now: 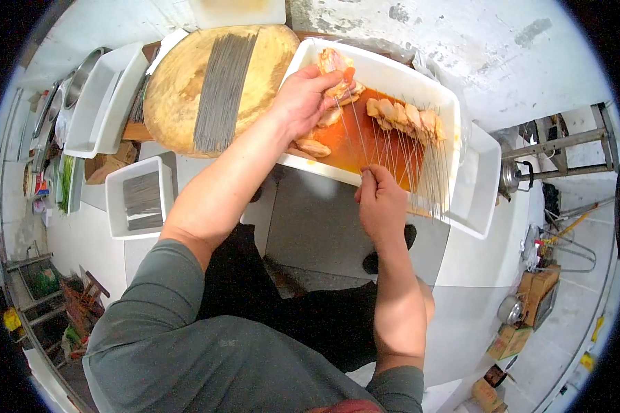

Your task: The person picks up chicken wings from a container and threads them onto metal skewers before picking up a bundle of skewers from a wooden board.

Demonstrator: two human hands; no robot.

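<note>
Over the tub's near rim: your right hand (381, 206) was pinched shut on the blunt end of one thin metal skewer (352, 131); its shaft ran up across the sauce toward your other hand.
Left hand: your left hand (302, 102) was curled closed round a pale, sauce-coated meat piece (332, 63) at the tub's far left corner. The two hands were apart, joined only by that skewer.
Tub: white rectangular plastic tub (393, 69), on the counter straight ahead of you, its floor covered by a pool of orange marinade (362, 148).
Loaded skewers: a row of threaded meat (403, 115) lay in the tub's right half, the shafts fanned back over the near rim.
Handling, meat: judged soft, wet and slippery. It would likely slide unless you gripped it round its thick part, fingers clear of the point.
Handling, skewer: judged light, stiff yet springy, sharp at the tip. It was best held at the blunt end, as you had it.
Chopping block: round wooden chopping block (179, 82), left of the tub, with a bundle of bare metal skewers (222, 89) laid across it.
Small tub: small white tub (115, 206) holding more skewers, nearer you on the left.
Spare tub: second white tub (481, 186), against the main tub's right side.
</note>
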